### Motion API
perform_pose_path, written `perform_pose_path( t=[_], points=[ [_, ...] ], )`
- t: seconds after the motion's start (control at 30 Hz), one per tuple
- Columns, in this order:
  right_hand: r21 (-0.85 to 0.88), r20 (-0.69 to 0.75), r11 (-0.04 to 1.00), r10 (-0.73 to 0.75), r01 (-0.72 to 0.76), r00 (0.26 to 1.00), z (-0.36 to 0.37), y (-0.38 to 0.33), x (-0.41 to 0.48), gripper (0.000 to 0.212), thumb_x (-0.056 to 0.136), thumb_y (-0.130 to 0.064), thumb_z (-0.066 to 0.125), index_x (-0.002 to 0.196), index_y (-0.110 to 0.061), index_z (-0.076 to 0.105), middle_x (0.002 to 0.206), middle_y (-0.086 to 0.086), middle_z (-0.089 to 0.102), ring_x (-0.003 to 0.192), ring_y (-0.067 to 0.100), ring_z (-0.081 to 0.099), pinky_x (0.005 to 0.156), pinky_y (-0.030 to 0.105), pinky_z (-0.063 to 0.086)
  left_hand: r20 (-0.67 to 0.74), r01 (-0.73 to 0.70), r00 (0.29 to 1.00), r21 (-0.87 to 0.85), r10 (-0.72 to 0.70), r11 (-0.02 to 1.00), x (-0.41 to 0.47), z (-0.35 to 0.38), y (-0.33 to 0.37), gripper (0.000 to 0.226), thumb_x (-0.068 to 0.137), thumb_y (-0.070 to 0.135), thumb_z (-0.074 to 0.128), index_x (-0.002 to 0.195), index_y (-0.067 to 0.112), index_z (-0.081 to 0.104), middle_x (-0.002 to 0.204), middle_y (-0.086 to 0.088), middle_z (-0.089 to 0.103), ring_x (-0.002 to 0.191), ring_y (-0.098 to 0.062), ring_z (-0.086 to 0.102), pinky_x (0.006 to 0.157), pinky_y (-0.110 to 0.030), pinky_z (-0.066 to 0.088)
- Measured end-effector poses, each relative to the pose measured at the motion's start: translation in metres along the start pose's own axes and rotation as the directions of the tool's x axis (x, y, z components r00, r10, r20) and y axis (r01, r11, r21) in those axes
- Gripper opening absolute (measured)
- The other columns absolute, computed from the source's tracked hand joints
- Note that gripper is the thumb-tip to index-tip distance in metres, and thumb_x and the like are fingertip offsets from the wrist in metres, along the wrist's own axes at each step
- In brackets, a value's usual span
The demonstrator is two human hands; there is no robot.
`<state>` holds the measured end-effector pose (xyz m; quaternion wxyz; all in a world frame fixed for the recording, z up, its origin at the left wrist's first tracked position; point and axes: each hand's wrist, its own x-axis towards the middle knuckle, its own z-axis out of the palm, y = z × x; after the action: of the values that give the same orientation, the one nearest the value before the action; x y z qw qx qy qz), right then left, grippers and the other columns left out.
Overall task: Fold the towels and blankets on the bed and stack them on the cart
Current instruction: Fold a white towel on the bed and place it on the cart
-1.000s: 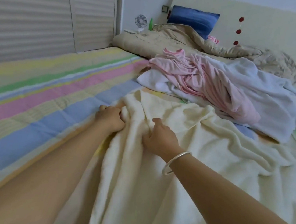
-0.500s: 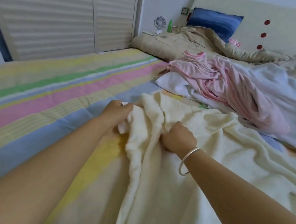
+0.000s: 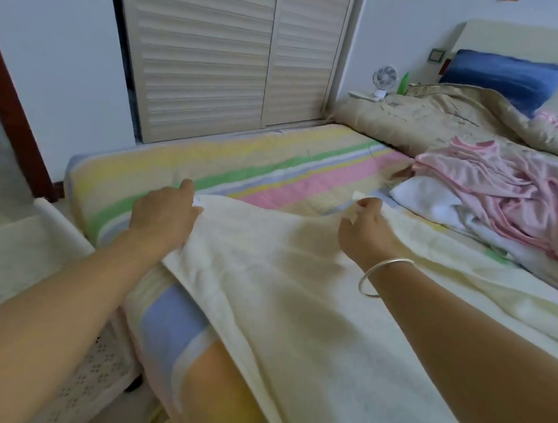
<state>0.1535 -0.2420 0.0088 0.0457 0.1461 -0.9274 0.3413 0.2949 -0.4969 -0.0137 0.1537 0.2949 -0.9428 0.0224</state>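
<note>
Left hand (image 3: 163,213) and right hand (image 3: 366,232) each pinched the cream blanket (image 3: 295,309) along its far edge, mid-frame, well apart. Its length trailed toward the lower right.

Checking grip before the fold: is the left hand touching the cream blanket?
Touching. The head view shows the left hand gripping a corner of the cream blanket.

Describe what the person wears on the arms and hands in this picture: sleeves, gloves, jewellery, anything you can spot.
The left hand and right hand wear no gloves and no rings that show, and no sleeves reach into view. A thin, plain silver-coloured bangle circles the right wrist; the left wrist bears nothing.
</note>
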Motion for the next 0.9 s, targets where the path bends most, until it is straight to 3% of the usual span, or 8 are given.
perform_pose_path(
  t=[0.17, 0.27, 0.4, 0.5, 0.6, 0.7, 0.83, 0.9],
  points=[
    [-0.243, 0.091, 0.961, -0.112, 0.132, 0.989, 0.008, -0.028, 0.039, 0.061, 0.088, -0.024, 0.055, 0.140, -0.011, 0.025, 0.134, 0.012, 0.048, 0.126, 0.030, 0.045, 0.083, 0.028, 0.029, 0.022, -0.066, 0.998, 0.106, 0.064, 0.992, 0.007, 0.015, -0.023, 0.039, 0.099, 0.045, 0.045, 0.120, 0.011, 0.046, 0.109, -0.011, 0.066, 0.099, -0.031, 0.063, 0.067, -0.034, 0.038],
    [-0.309, -0.004, 0.919, -0.260, 0.246, 0.966, 0.010, -0.033, 0.084, 0.065, 0.082, -0.026, 0.060, 0.136, -0.010, 0.028, 0.127, 0.018, 0.051, 0.122, 0.035, 0.048, 0.092, 0.034, 0.036, 0.009, -0.050, 0.999, 0.141, 0.049, 0.989, 0.011, 0.030, -0.039, 0.040, 0.099, 0.048, 0.043, 0.119, 0.013, 0.046, 0.106, -0.009, 0.067, 0.098, -0.030, 0.064, 0.068, -0.034, 0.040],
    [-0.405, -0.136, 0.873, -0.351, 0.271, 0.926, -0.007, -0.023, 0.130, 0.065, 0.080, -0.024, 0.058, 0.135, -0.009, 0.028, 0.125, 0.023, 0.052, 0.120, 0.037, 0.047, 0.098, 0.040, 0.036, 0.061, -0.049, 0.997, 0.167, 0.039, 0.985, 0.007, 0.056, -0.041, 0.043, 0.099, 0.051, 0.038, 0.122, 0.016, 0.043, 0.108, -0.006, 0.068, 0.099, -0.029, 0.065, 0.072, -0.035, 0.045],
    [-0.426, 0.041, 0.877, -0.228, 0.224, 0.973, -0.004, 0.011, 0.136, 0.085, 0.081, -0.022, 0.062, 0.148, -0.012, 0.011, 0.144, 0.021, 0.036, 0.134, 0.038, 0.032, 0.109, 0.044, 0.031, 0.171, -0.065, 0.985, 0.201, 0.030, 0.977, 0.011, 0.060, -0.034, 0.045, 0.099, 0.051, 0.037, 0.130, 0.018, 0.042, 0.119, -0.007, 0.065, 0.109, -0.028, 0.063, 0.083, -0.035, 0.046],
    [-0.476, 0.279, 0.857, -0.068, 0.200, 0.958, 0.020, 0.047, 0.119, 0.100, 0.082, -0.023, 0.063, 0.153, -0.021, -0.006, 0.150, 0.017, 0.031, 0.136, 0.036, 0.032, 0.109, 0.043, 0.033, 0.238, -0.085, 0.971, 0.295, 0.012, 0.952, 0.027, 0.038, -0.020, 0.046, 0.093, 0.044, 0.049, 0.129, 0.017, 0.042, 0.121, -0.004, 0.060, 0.110, -0.025, 0.060, 0.080, -0.031, 0.043],
    [-0.574, 0.318, 0.772, -0.099, 0.275, 0.943, 0.042, 0.058, 0.102, 0.077, 0.086, -0.018, 0.051, 0.152, -0.020, 0.011, 0.143, 0.012, 0.041, 0.132, 0.031, 0.036, 0.104, 0.041, 0.038, 0.257, -0.116, 0.965, 0.268, 0.045, 0.956, 0.046, 0.021, 0.015, 0.047, 0.084, 0.031, 0.058, 0.126, 0.016, 0.044, 0.119, -0.004, 0.055, 0.108, -0.024, 0.056, 0.075, -0.031, 0.039],
    [-0.702, 0.305, 0.550, -0.341, 0.452, 0.889, 0.050, 0.046, 0.111, 0.044, 0.090, -0.015, 0.044, 0.133, -0.022, 0.049, 0.133, 0.002, 0.050, 0.122, 0.024, 0.042, 0.097, 0.035, 0.041, 0.311, -0.077, 0.947, -0.030, 0.083, 0.997, 0.068, 0.027, 0.077, 0.036, 0.093, 0.020, 0.046, 0.128, 0.016, 0.052, 0.122, -0.006, 0.059, 0.106, -0.026, 0.058, 0.076, -0.033, 0.045],
    [-0.657, 0.309, 0.577, -0.380, 0.484, 0.872, 0.052, 0.033, 0.118, 0.050, 0.090, -0.009, 0.044, 0.137, -0.027, 0.047, 0.139, -0.003, 0.047, 0.123, 0.021, 0.044, 0.096, 0.033, 0.043, 0.311, -0.103, 0.945, 0.004, 0.097, 0.995, 0.078, 0.034, 0.093, 0.029, 0.094, 0.017, 0.045, 0.120, 0.013, 0.058, 0.116, -0.006, 0.061, 0.102, -0.026, 0.059, 0.072, -0.033, 0.042]
  ],
)
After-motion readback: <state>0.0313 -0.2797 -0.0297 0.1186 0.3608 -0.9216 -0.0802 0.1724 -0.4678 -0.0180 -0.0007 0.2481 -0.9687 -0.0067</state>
